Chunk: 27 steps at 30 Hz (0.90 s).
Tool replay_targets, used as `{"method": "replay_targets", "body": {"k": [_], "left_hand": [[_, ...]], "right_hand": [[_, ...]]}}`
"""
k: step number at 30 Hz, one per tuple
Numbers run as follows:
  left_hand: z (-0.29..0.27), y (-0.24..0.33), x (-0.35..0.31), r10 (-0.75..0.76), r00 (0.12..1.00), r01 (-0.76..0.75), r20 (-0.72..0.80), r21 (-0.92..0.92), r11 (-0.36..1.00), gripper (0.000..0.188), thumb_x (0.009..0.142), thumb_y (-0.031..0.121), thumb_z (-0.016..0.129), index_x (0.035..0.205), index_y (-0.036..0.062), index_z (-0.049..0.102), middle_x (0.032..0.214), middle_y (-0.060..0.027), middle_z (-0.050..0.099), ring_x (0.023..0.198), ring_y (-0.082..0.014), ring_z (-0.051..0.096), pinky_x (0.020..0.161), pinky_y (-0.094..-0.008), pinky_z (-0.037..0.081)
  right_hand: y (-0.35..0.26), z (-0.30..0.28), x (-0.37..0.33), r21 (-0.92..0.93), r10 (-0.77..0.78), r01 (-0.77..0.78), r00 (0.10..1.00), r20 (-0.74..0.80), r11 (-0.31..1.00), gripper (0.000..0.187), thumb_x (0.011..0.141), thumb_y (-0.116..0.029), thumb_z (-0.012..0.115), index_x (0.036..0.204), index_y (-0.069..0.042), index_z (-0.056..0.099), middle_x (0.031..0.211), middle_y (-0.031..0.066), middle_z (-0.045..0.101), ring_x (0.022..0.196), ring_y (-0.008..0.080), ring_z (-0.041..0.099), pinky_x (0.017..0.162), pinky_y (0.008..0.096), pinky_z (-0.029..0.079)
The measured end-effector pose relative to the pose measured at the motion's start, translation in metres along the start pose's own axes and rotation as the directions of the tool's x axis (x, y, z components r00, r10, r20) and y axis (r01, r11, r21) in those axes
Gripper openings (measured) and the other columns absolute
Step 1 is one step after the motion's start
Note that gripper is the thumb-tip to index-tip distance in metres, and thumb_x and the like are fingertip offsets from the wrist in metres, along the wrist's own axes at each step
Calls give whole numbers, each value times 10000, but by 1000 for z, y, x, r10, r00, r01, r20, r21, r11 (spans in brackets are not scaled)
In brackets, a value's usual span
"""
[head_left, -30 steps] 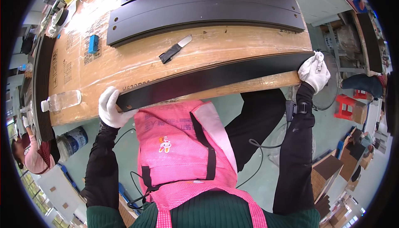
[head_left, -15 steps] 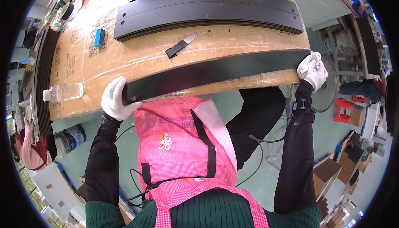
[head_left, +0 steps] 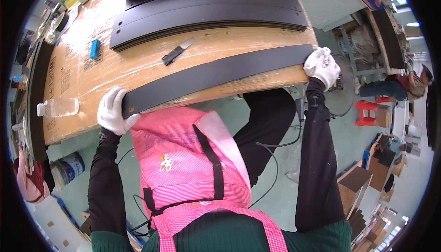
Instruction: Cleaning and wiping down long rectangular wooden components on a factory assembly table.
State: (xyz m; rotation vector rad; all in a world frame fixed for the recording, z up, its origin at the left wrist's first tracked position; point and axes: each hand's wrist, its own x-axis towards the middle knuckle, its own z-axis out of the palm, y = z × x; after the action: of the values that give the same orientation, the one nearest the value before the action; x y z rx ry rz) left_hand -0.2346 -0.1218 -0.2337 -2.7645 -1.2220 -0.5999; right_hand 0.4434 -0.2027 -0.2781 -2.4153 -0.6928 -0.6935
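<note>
A long dark grey strip-shaped board (head_left: 216, 76) lies along the near edge of the table, with a small hole by its left end. My left hand (head_left: 113, 112), in a white glove, grips that left end, thumb at the near side. The far right end is pinched by my gloved right hand (head_left: 323, 69). Beyond the strip rests a knife (head_left: 178, 52) with a black-wrapped handle and a pale blade. Farther back lies a stack of similar grey boards (head_left: 206, 11), holes showing at the ends.
A small blue block (head_left: 94, 49) and a clear bottle (head_left: 59, 107) lying on its side are on the left of the cardboard-covered table (head_left: 76, 125). More dark boards stand along the left. A floor fan (head_left: 342, 84) and a red stool (head_left: 366, 113) are at the right; people work farther off.
The strip's upper face now looks lighter and flatter than before, when it was dark and shiny. Both hands keep their hold at its ends. The whole view has shifted, moving the scene leftward.
</note>
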Motion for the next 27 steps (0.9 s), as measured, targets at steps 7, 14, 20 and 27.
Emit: {"method": "replay_targets", "body": {"k": [7, 14, 20, 27], "left_hand": [[4, -1, -2, 33, 999, -33, -11, -4, 999, 812, 600, 378, 832, 1300, 36, 601, 1295, -183, 609, 1192, -416, 599, 1011, -502, 489], [2, 1, 0, 41, 999, -41, 9, 38, 998, 812, 641, 382, 802, 1330, 10, 590, 1313, -199, 598, 1189, -424, 593, 1020, -500, 480], [1, -5, -4, 16, 998, -20, 56, 57, 998, 812, 665, 402, 774, 1342, -3, 584, 1336, -223, 583, 1202, -433, 582, 1033, -502, 470], [-1, 0, -3, 10, 999, -12, 42, 43, 999, 801, 686, 408, 779, 1351, 8, 580, 1341, -209, 580, 1230, -429, 568, 1043, -501, 461]], "right_hand": [[-9, -11, -3, 29, 47, -48, 998, 34, 998, 375, 853, -514, 719, 1132, -271, 778, 1176, 83, 641, 1112, 298, 627, 963, 435, 528], [-18, -20, -4, 93, 89, -93, 995, 43, 991, 368, 873, -504, 698, 1135, -258, 778, 1179, 76, 641, 1119, 291, 625, 967, 432, 522], [-21, -18, -7, 161, 90, -92, 996, 17, 983, 353, 849, -470, 736, 1117, -245, 782, 1148, 76, 638, 1095, 296, 626, 964, 435, 518], [-13, -29, 35, -35, 57, -47, 894, 444, 998, 448, 879, -559, 696, 1165, -218, 749, 1159, 159, 650, 1003, 381, 683, 901, 487, 559]]}}
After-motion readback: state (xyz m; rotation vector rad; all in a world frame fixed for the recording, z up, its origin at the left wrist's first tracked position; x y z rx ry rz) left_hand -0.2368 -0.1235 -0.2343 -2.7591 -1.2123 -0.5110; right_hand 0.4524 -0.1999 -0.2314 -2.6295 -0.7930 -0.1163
